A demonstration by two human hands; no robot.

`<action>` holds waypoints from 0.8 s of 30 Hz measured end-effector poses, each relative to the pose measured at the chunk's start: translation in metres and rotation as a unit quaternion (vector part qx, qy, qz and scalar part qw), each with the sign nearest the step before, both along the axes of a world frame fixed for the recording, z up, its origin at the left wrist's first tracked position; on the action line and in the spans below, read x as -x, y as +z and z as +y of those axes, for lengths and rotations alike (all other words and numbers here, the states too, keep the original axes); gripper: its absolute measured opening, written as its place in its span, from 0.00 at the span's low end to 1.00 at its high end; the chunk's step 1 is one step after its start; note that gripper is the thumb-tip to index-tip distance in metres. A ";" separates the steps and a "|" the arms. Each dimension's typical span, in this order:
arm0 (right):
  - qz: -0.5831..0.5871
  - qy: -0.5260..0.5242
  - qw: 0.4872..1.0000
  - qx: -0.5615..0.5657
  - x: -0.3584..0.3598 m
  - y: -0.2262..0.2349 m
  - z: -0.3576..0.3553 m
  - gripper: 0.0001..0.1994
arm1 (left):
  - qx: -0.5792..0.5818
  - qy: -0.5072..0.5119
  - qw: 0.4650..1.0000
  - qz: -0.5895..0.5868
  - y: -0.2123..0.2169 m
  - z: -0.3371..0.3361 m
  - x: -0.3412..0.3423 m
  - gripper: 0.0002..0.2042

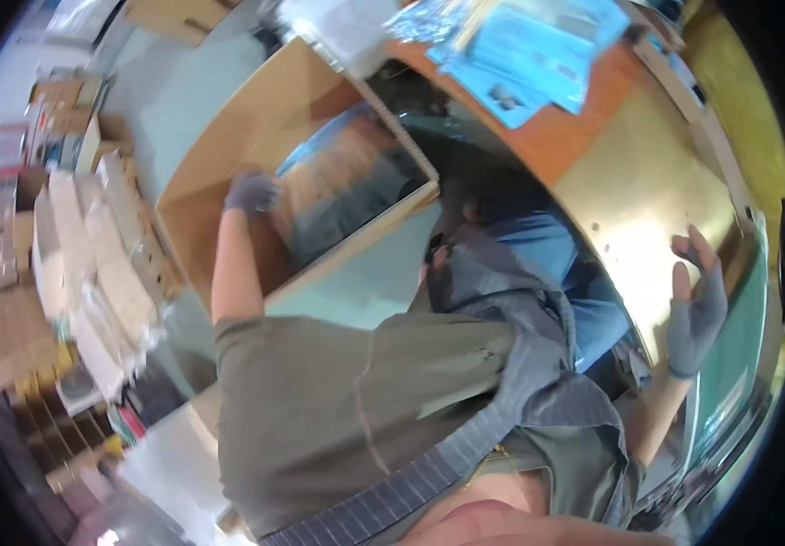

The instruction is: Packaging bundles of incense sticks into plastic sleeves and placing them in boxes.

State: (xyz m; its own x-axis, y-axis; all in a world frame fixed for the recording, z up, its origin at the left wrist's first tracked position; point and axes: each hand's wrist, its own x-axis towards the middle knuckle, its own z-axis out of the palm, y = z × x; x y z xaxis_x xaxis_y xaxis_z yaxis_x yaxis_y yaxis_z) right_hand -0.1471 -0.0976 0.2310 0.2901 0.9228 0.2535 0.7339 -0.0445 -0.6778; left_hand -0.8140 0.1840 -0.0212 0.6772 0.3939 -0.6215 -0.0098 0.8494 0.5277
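Note:
My left hand (252,193), in a grey glove, reaches into a large open cardboard box (215,146) on my left. It is beside a pile of blurred tan and bluish things (342,182) inside the box. Motion smears its fingers, so I cannot make out a hold. My right hand (697,314), in a grey glove with bare fingertips, is over the right part of the brown tabletop (643,168). Its thumb and fingers are apart, with nothing visible between them.
Blue plastic packets (538,55) lie at the table's far end. Stacked flat cardboard (92,264) and several boxes stand at the far left. A green panel (734,373) is by my right forearm. A grey striped apron (502,409) hangs across my body.

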 end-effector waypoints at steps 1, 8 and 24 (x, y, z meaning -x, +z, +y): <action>0.004 -0.063 0.997 0.037 -0.004 -0.008 -0.009 0.18 | -0.282 0.094 0.896 0.329 0.048 0.012 -0.126 0.10; -0.012 -0.042 0.999 0.014 0.009 -0.013 -0.013 0.16 | -0.725 -0.141 0.641 0.206 0.157 0.017 -0.446 0.10; 0.057 -0.253 0.966 0.019 -0.027 -0.077 -0.124 0.13 | -0.898 -0.219 0.346 0.159 0.049 0.091 -0.551 0.19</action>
